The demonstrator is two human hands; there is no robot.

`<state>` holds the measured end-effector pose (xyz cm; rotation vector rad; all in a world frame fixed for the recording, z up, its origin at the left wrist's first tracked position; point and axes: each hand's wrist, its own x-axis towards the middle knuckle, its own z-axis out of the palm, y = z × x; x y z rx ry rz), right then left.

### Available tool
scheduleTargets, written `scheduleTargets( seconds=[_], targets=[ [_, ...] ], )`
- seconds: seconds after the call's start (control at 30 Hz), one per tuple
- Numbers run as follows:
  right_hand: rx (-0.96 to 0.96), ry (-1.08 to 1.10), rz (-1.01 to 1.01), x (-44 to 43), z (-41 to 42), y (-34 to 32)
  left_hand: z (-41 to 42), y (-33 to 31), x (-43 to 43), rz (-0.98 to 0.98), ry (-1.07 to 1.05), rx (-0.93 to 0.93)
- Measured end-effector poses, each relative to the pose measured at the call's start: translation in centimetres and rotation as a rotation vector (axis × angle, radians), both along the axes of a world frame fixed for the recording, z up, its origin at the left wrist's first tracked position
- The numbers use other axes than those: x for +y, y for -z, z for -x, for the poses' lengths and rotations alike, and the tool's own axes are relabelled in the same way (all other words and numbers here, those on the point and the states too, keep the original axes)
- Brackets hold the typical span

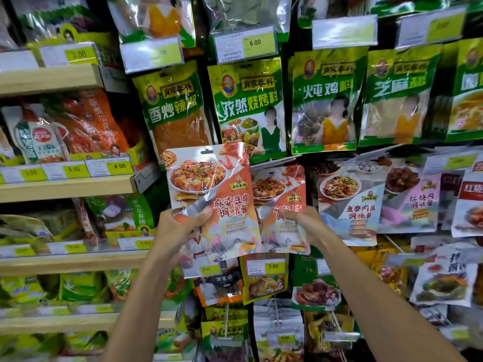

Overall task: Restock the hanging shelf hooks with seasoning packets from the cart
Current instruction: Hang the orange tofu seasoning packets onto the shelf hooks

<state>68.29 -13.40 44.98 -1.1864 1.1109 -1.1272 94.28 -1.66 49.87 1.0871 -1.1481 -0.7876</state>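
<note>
Holding a mapo tofu sauce packet (209, 178) upright before the hanging display, we grip its lower left part in our left hand (180, 228), thumb pressed across the front and fingers curled behind. The packet's top edge, with its hang hole (207, 152) free of any hook, overlaps the lower left corner of the green cumin barbecue seasoning packet (248, 105).

Our right hand (300, 220) pinches a second mapo tofu sauce packet (279, 194), which sits directly below the cumin barbecue seasoning packet and touches the right edge of the one in our left hand. Its top is tucked under the cumin packet's lower edge, so we cannot tell whether it hangs on a hook.

Right of the cumin packet hangs a green stewed chicken seasoning packet (324, 100), and below that one a fish-flavoured pork sauce packet (350, 202), just beside our right hand. Left of the cumin packet hangs a green fried chilli packet (175, 108), and further left run wooden shelves (65, 186) of blurred bags. A price tag reading 6.00 (245, 45) sits above the cumin packet, and one reading 3.00 (266, 267) lies well below it, under the two held packets.
</note>
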Motion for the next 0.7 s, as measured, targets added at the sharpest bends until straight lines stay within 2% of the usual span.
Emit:
scheduleTargets(
  seconds=[0.3, 0.4, 0.5, 0.57, 0.63, 0.7],
  targets=[
    [0.141, 0.089, 0.145, 2.1, 0.9, 2.3, 0.1, 0.9, 1.5, -0.016, 0.005, 0.019],
    [0.333, 0.293, 0.283, 4.0, 1.7, 2.7, 0.3, 1.7, 2.2, -0.006, 0.051, -0.020],
    [0.333, 0.469, 0.443, 6.3, 2.1, 2.6, 2.0, 2.3, 2.4, 0.001, 0.121, -0.022],
    [0.143, 0.321, 0.425, 7.8, 2.0, 1.8, 3.8, 2.6, 2.2, -0.014, 0.157, -0.024],
    [-0.137, -0.002, 0.296, 8.9, 1.6, 0.7, 5.7, 3.1, 1.8, -0.041, 0.201, -0.045],
    [-0.195, -0.164, 0.203, 9.4, 1.3, 0.2, 7.2, 3.6, 1.3, -0.061, 0.223, -0.050]
  ],
)
